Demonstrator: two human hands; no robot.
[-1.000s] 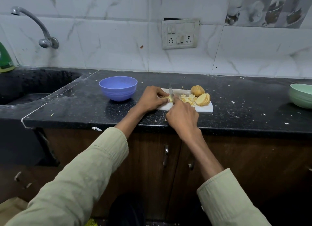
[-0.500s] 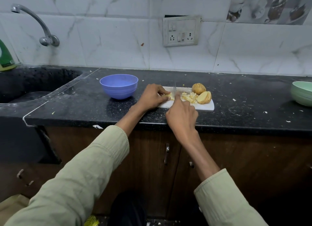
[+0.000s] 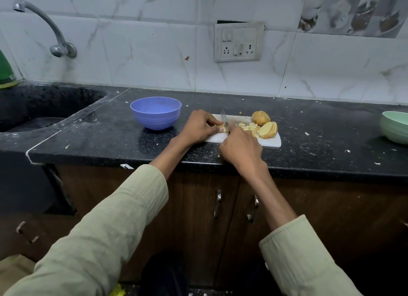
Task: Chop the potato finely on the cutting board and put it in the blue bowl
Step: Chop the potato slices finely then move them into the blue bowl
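Note:
A white cutting board [image 3: 271,142] lies on the black counter. My left hand [image 3: 199,126] pinches a small potato piece [image 3: 222,128] at the board's left end. My right hand [image 3: 241,149] grips a knife [image 3: 224,119] whose blade stands against that piece; the handle is hidden in my fist. To the right lie a heap of chopped potato [image 3: 250,126], a sliced potato half [image 3: 268,130] and an uncut potato chunk [image 3: 261,117]. The blue bowl [image 3: 155,113] stands left of the board and looks empty.
A black sink [image 3: 44,110] with a metal tap [image 3: 44,28] takes up the left. A pale green bowl [image 3: 395,126] sits at the counter's right edge. Potato scraps dot the black counter [image 3: 331,141]. A switch panel [image 3: 239,41] hangs on the tiled wall.
The knife blade has kept moving up and down at the piece under my left fingers. Both hands stay in the same spot on the board; the view shifted slightly.

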